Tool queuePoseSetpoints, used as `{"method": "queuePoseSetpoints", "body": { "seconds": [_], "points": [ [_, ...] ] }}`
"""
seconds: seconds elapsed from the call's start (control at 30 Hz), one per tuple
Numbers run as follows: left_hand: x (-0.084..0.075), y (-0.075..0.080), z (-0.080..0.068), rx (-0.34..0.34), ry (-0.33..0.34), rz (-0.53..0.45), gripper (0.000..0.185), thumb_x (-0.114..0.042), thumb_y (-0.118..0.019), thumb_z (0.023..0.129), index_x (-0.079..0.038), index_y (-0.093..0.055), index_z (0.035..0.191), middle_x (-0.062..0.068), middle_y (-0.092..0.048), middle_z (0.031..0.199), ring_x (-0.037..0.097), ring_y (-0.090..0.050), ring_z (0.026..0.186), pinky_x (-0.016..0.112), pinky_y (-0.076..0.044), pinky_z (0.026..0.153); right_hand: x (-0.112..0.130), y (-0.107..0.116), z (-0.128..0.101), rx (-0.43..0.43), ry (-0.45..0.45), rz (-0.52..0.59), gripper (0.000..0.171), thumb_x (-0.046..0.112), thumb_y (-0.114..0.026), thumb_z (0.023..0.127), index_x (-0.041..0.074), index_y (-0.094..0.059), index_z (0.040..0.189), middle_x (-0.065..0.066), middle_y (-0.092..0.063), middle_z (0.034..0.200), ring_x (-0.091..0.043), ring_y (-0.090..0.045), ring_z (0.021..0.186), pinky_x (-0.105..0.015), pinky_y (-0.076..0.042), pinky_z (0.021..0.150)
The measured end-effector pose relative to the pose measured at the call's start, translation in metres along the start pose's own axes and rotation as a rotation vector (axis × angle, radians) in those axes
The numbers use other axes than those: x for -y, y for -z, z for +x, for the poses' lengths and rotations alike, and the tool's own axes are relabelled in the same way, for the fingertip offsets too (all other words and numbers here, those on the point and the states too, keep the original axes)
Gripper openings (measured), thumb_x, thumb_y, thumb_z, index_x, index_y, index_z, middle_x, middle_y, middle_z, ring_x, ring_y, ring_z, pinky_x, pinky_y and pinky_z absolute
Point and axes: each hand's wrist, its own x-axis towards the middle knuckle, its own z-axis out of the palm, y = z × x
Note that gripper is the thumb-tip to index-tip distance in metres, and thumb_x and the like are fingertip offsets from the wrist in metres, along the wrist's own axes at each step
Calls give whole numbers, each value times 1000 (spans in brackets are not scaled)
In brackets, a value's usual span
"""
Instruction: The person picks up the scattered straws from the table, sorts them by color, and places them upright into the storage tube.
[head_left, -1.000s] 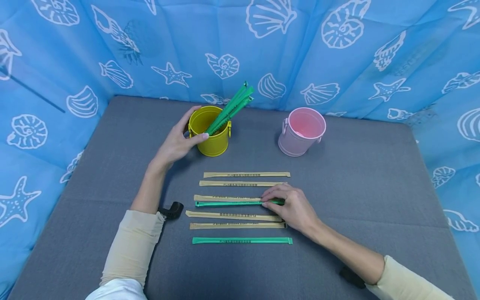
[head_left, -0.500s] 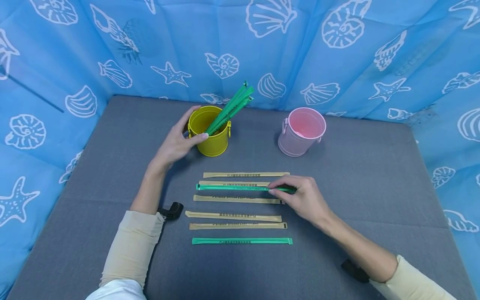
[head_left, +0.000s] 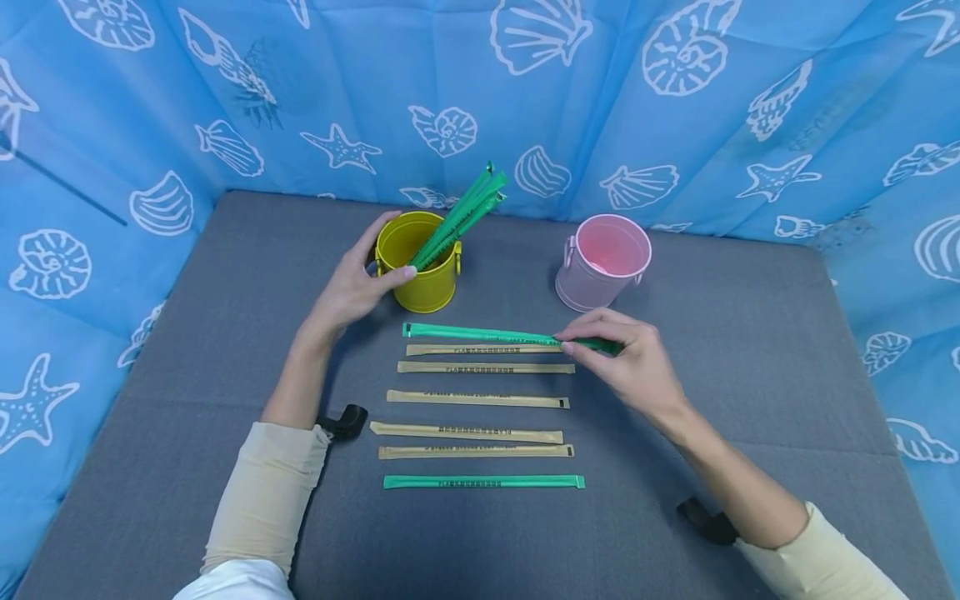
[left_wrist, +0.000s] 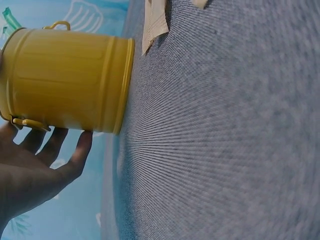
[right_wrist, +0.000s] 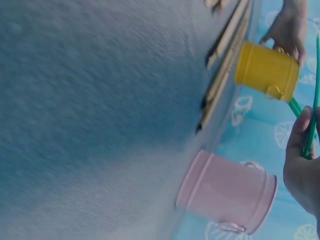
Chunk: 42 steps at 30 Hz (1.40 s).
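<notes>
my right hand [head_left: 633, 358] is pinching a green stick [head_left: 480, 335] above the table [head_left: 712, 350], near a row of tan sticks [head_left: 480, 399]. my left hand [head_left: 351, 283] is gripping a yellow bucket [head_left: 427, 292] with a green bundle [head_left: 461, 221] leaning inside, and a pink bucket [head_left: 588, 285] is standing to its right.

Two buckets at the back of your table [head_left: 750, 350]: left bucket [head_left: 424, 287] and right bucket [head_left: 592, 279], well apart, curtain [head_left: 637, 125] behind both. Straw bundle [head_left: 468, 212] sits in the left one, leaning right and out past its rim. Your left hand [head_left: 356, 283] is around that bucket's left side, thumb at the front rim. In front of the buckets — six straws [head_left: 476, 400] on the table, one before another, all running left to right. Your right hand [head_left: 630, 358] is before the right bucket, pinching the right part of the held straw [head_left: 480, 336] — off the table, between row and buckets in head view.
</notes>
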Motion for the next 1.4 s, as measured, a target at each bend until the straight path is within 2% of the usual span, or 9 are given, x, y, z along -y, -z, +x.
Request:
{"method": "queuePoseSetpoints", "body": {
  "seconds": [0.27, 0.43, 0.67, 0.87, 1.1, 1.23, 1.4],
  "points": [
    [0, 0, 1, 1, -6, 1, 75, -11, -68, 95, -12, -26, 157, 18, -41, 150, 35, -40, 133, 53, -30, 109, 34, 13, 14, -62, 14, -8, 12, -13, -74, 81, -6, -73, 90, -13, -69, 88, -11, -61, 76, -16, -48, 65],
    [0, 0, 1, -4, -5, 3, 75, -11, -68, 95, -11, -26, 157, 18, -41, 149, 35, -40, 132, 53, -31, 109, 41, 14, 21, -80, -12, -8, 10, -12, -74, 81, -7, -73, 90, -12, -68, 87, -11, -60, 75, -16, -48, 65],
    [-1, 0, 1, -7, -5, -7, 75, -11, -68, 94, -13, -27, 157, 18, -41, 149, 34, -40, 132, 52, -31, 109, 39, 18, 32, -125, -17, 35, 10, -11, -74, 82, -9, -72, 92, -6, -68, 86, -13, -54, 68, -17, -44, 61],
    [-2, 0, 1, -10, -3, -7, 74, -12, -69, 94, -14, -28, 157, 16, -42, 149, 32, -40, 133, 52, -30, 109, 23, 24, 44, -185, -41, 88, 12, -4, -75, 85, -5, -74, 96, 2, -71, 88, -15, -58, 74, -19, -49, 67],
    [2, 1, 2, -6, 0, -5, 74, -15, -67, 95, -17, -27, 157, 15, -41, 150, 33, -40, 133, 54, -31, 109, 18, 26, 58, -239, -63, 125, 17, 7, -76, 87, -1, -76, 102, 4, -73, 89, -17, -57, 77, -23, -45, 67],
    [3, 0, 1, -8, -2, -3, 73, -15, -67, 96, -16, -28, 157, 16, -41, 150, 34, -40, 133, 54, -32, 108, 20, 24, 65, -238, -70, 101, 19, 13, -77, 88, 0, -76, 103, 3, -73, 91, -18, -59, 86, -24, -47, 72],
    [0, 0, 1, -13, -3, 2, 73, -11, -68, 95, -12, -29, 156, 17, -41, 150, 33, -40, 133, 52, -32, 109, 24, 24, 76, -170, -44, 94, 16, 13, -74, 91, -1, -75, 99, -7, -70, 88, -20, -61, 78, -25, -51, 70]
  ]
}}
